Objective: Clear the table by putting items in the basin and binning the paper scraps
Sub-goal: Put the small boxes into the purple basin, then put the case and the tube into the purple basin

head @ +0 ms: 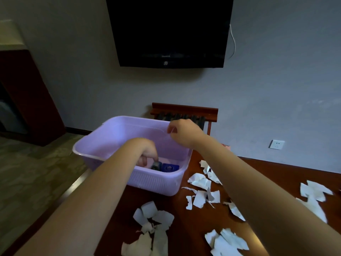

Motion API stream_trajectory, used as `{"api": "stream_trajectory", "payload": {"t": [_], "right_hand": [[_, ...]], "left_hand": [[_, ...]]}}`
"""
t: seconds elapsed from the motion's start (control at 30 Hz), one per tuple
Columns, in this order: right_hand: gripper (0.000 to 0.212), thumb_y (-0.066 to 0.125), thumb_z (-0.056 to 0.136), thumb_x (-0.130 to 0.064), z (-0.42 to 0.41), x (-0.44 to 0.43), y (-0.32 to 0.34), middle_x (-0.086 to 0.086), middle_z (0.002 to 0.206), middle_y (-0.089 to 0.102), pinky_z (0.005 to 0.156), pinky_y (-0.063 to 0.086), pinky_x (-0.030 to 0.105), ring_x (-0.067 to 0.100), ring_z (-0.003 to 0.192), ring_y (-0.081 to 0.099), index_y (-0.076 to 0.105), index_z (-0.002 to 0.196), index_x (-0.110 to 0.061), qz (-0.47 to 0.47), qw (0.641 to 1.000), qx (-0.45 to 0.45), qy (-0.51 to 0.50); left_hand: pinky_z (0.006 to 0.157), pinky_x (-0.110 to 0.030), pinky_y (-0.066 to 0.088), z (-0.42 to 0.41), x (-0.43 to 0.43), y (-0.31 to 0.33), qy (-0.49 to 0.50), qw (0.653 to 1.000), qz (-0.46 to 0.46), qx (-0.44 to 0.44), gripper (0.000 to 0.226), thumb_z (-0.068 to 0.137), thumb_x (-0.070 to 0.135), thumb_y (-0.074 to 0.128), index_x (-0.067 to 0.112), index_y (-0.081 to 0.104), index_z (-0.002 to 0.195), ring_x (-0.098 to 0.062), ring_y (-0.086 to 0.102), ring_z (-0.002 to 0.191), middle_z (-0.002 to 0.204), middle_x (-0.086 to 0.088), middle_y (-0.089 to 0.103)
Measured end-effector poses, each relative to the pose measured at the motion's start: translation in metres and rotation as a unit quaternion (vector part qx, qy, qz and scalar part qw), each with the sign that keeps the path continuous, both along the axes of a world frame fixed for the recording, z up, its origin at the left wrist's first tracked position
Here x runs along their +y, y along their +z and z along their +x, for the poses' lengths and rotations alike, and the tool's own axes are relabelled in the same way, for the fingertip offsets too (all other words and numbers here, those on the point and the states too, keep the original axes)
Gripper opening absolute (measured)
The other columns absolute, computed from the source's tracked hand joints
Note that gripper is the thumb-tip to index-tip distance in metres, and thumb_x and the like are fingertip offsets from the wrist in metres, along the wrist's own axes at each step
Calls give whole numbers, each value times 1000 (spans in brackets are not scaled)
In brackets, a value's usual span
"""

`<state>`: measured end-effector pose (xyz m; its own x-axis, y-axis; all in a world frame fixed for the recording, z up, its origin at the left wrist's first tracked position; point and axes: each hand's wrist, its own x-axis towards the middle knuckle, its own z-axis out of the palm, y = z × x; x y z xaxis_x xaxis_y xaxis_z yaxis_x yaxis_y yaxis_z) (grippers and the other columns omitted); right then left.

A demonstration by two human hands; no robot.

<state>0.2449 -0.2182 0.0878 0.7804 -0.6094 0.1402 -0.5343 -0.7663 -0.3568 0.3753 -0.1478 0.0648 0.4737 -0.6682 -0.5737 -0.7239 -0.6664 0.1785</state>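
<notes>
A lilac plastic basin (118,137) stands at the far left corner of the dark wooden table (186,215). My left hand (147,152) reaches down inside it, fingers closed around a small grey item (155,166) beside a blue item (168,167) on the basin floor. My right hand (182,133) pinches the basin's far right rim. Torn white paper scraps (201,189) lie scattered over the table, with more paper scraps (153,226) near my left forearm and at the right edge.
A black television (169,30) hangs on the grey wall. A wooden rack (184,112) stands behind the basin. A wall socket (276,144) is at the right. A dark cabinet (27,93) stands at the left beside open floor.
</notes>
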Motion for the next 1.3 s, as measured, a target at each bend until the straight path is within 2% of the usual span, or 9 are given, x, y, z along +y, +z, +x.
{"api": "stream_trajectory", "payload": {"t": [0.07, 0.2, 0.33, 0.5, 0.83, 0.93, 1.1, 1.2, 1.3], "right_hand": [[29, 48, 94, -11, -14, 8, 6, 7, 119, 63, 86, 53, 34, 24, 102, 60, 62, 118, -17, 5, 998, -60, -18], [31, 51, 90, -8, -49, 30, 17, 8, 121, 63, 75, 46, 27, 25, 104, 60, 62, 118, -14, -4, 987, -151, -59], [38, 53, 89, -6, -90, 61, 27, 7, 129, 59, 90, 48, 30, 24, 115, 57, 56, 127, -13, 22, 971, -217, -97], [39, 51, 91, -6, -151, 106, 38, 8, 126, 59, 87, 55, 38, 26, 106, 60, 51, 129, -13, 33, 959, -245, -140], [37, 51, 93, -13, -295, 178, 22, 6, 127, 57, 76, 56, 34, 22, 95, 61, 48, 130, -15, 32, 944, -233, -230], [38, 51, 90, -12, -345, 183, 12, 5, 124, 59, 69, 47, 30, 21, 85, 58, 50, 128, -14, 29, 936, -215, -276], [36, 53, 88, -12, -428, 183, -6, 8, 121, 62, 75, 49, 32, 26, 98, 60, 54, 124, -12, 29, 916, -188, -354], [34, 53, 88, -14, -476, 181, -19, 9, 118, 63, 72, 46, 29, 23, 92, 58, 56, 122, -13, 29, 902, -160, -399], [33, 53, 90, -18, -519, 180, -34, 9, 117, 64, 81, 54, 34, 25, 98, 61, 57, 123, -14, 43, 884, -134, -446]], "left_hand": [[66, -30, 55, -12, 7, 14, -3, 996, -84, -26, 36, 91, 25, 51, 6, 50, 122, -23, 67, 76, 106, -14, 66], [69, -28, 42, -47, 26, 39, 17, 949, -303, -85, 15, 89, 18, 48, 10, 61, 87, -28, 57, 84, 89, -12, 61], [68, -28, 38, -90, 57, 59, 61, 890, -450, -48, 11, 88, 14, 49, 13, 60, 90, -22, 51, 82, 90, -5, 60], [72, -25, 39, -151, 99, 76, 52, 845, -533, -1, 17, 93, 15, 48, 12, 61, 102, -16, 50, 88, 98, -3, 57], [71, -21, 41, -302, 141, 57, 3, 829, -551, 95, 20, 92, 13, 49, 11, 61, 107, -15, 54, 96, 105, -4, 61], [74, -25, 41, -348, 142, 47, -36, 843, -527, 101, 20, 92, 15, 48, 11, 61, 107, -18, 55, 98, 104, -3, 60], [79, -29, 45, -413, 133, 35, -84, 860, -486, 130, 20, 91, 17, 49, 9, 62, 105, -19, 54, 96, 106, -6, 61], [75, -28, 43, -455, 122, 26, -111, 867, -464, 142, 21, 91, 18, 48, 11, 62, 105, -18, 53, 92, 107, -5, 60], [66, -25, 42, -494, 112, 14, -144, 874, -442, 139, 22, 91, 19, 49, 12, 63, 106, -19, 54, 89, 107, -6, 61]]}}
